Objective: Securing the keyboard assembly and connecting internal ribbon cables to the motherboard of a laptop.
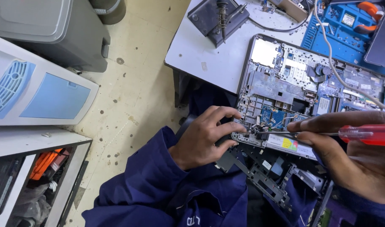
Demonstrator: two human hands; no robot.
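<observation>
An opened laptop chassis (285, 84) is seen with its cover removed, resting partly on the grey-white worktop (209, 59) and partly over the person's lap. Exposed inside are a grey plastic frame, blue circuit boards, a bare silver metal plate and flat ribbon cables. A white cable (331, 63) is draped across the boards.

The left hand (203, 136) is held at the near left edge of the chassis, wrist bent, sleeve of dark blue fabric drawn to the wrist. Its fingers are curled and pressed against the chassis edge, with the thumb underneath; the edge is pinched between them.

The right hand (352, 155) is closed around a screwdriver (327, 133) with a translucent red plastic handle and a thin steel shaft. The index finger is extended along the shaft. The shaft is held nearly level, and its tip is placed at a small black part near the left fingertips.

A black soldering-iron stand (217, 17) is set on the worktop, beside a blue repair mat (348, 25). The speckled cream floor (133, 84) is visible at left.
</observation>
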